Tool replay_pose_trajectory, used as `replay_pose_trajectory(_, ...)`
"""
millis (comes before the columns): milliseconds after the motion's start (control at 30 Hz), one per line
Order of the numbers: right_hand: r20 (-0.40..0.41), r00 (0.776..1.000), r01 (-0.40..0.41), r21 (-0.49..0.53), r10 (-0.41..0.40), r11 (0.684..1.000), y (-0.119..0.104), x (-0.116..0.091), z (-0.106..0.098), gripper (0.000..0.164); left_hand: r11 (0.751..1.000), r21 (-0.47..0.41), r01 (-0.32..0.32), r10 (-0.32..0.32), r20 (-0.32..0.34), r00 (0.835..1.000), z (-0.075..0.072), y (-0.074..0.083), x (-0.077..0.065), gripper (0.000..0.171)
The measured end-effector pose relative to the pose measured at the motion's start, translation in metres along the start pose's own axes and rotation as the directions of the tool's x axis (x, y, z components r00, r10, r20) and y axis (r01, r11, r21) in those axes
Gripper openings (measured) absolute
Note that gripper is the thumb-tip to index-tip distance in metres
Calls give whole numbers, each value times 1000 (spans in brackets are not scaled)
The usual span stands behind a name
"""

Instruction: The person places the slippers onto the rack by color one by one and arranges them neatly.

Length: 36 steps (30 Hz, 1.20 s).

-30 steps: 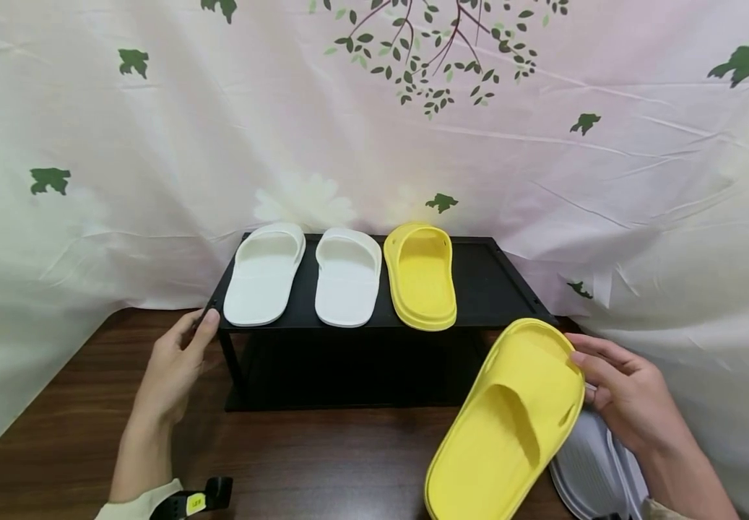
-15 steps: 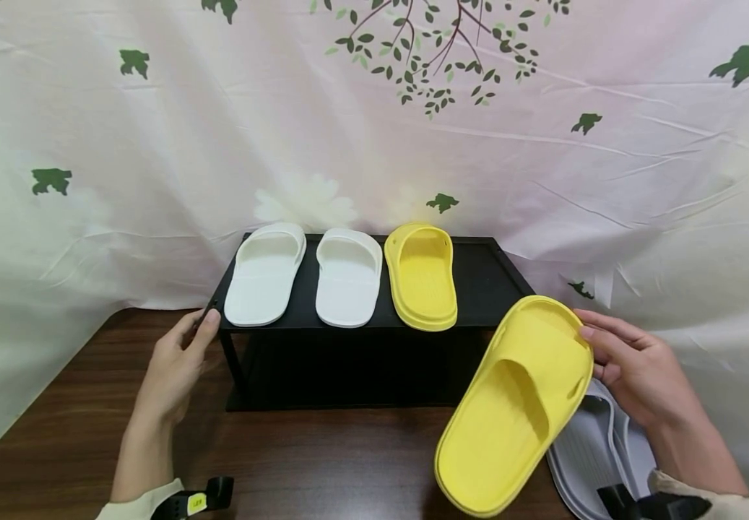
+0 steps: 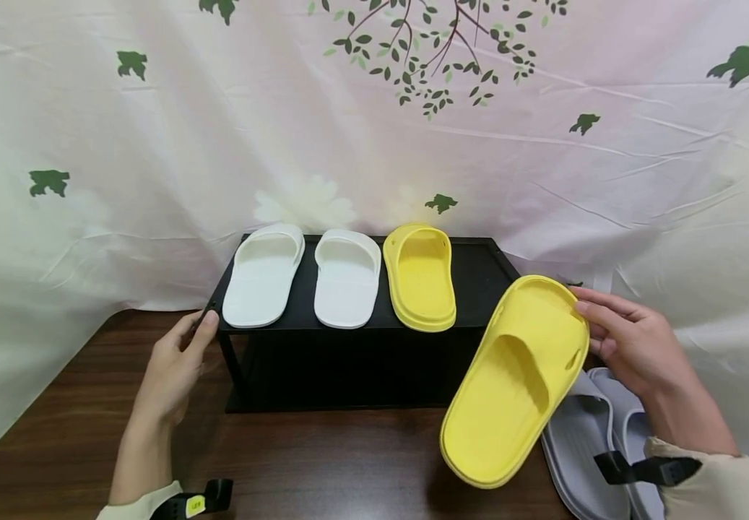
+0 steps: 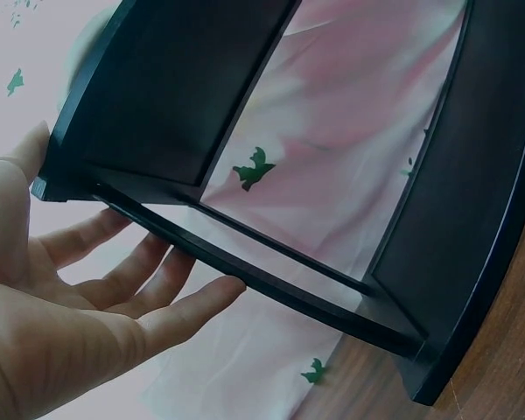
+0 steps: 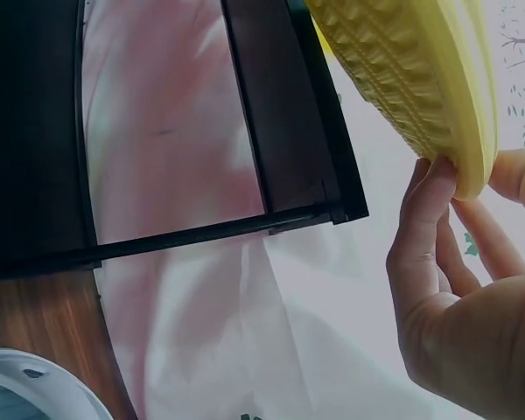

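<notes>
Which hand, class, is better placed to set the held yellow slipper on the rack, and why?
Probably the right hand: it pinches that slipper beside the bare right end of the rack's top. The left hand holds the rack's opposite end.

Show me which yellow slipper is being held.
The yellow slipper tilted in the right hand's grip, pinched near its toe; the other yellow slipper rests on the rack, right of the white slippers.
</notes>
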State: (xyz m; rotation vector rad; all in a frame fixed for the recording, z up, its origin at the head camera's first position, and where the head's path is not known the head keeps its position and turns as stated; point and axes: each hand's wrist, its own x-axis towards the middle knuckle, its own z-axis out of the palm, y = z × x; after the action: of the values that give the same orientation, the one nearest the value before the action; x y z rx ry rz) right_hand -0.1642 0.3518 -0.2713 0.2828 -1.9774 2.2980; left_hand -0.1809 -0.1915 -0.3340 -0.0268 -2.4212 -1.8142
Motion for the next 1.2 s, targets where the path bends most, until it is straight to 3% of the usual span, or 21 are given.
replay_pose_trajectory(100,-26,999,-21,-53,20,998,-2,8,1,26,1000,-2,0,0,-3,1000,-1,0,0,68)
replay_pose_trajectory(300,41,999,-32,-7,32,999,-10,26,-1,24,1000,-8,-11,11,3,1000,-2,0,0,67)
replay_pose_trajectory(700,-1,989,-145,-161,147,976,-24,65,3,16,1000,-6,-13,13,-12,1000,-1,0,1,65)
replay_pose_trajectory(1000,-2,983,-178,-207,181,962,-35,92,12,13,1000,-11,-19,19,-12,1000,1,0,1,65)
replay_pose_trajectory(1200,-60,973,-231,-234,223,945,-38,104,14,11,1000,19,-7,7,-15,1000,2,-1,1,66)
